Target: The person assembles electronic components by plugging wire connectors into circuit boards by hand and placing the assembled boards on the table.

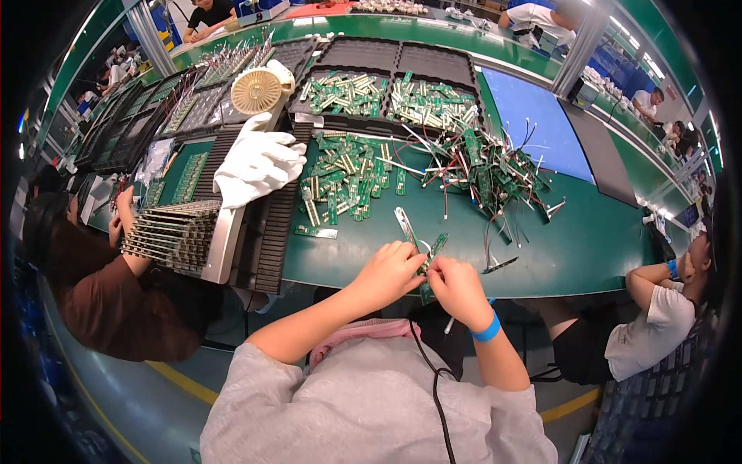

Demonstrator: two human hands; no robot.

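Observation:
Close to the table's near edge my left hand (391, 269) is closed, its fingertips pinching a narrow green circuit board (438, 244). My right hand (457, 289), with a blue band at its wrist, is closed against the same board from the right. What its fingertips pinch there, perhaps a wire or connector, is too small to tell. Another slim board (403, 223) shows just beyond my left fingers. Farther left lies a heap of small green boards (344, 178) with pale connector strips. To the right rises a tangled pile of boards with wires (487, 166).
Black trays (390, 116) of boards stand behind the heaps. A small fan (257, 90), a white glove (259, 162) and a rack of stacked boards (174, 236) are at left. A blue mat (537, 127) lies at right. People sit on both sides.

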